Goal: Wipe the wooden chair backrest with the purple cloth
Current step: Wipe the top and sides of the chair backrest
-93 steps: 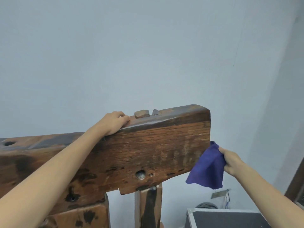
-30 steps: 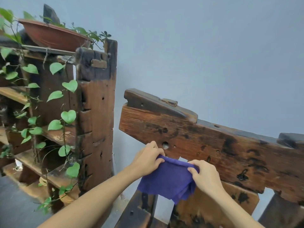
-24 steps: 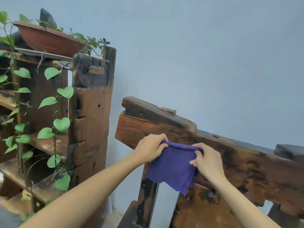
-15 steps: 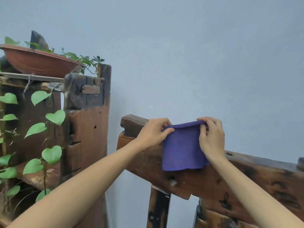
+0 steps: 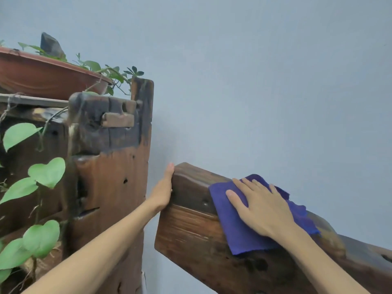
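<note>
The wooden chair backrest (image 5: 191,234) is a thick dark plank that slopes down to the right across the lower frame. The purple cloth (image 5: 235,232) is draped over its top edge and hangs down the front face. My right hand (image 5: 261,204) lies flat on the cloth with fingers spread, pressing it against the wood. My left hand (image 5: 164,190) is cupped around the backrest's left end, thumb up at the top corner.
A tall dark wooden shelf post (image 5: 114,166) stands just left of the backrest, with a narrow gap between them. A red-brown planter (image 5: 42,77) sits on top of the shelf, and green vine leaves (image 5: 45,172) hang down its left side. A pale blue wall is behind.
The cloth went from being held up by both hands to draped over the top edge. My left hand let go and moved to the backrest's left end; my right hand flattened on the cloth.
</note>
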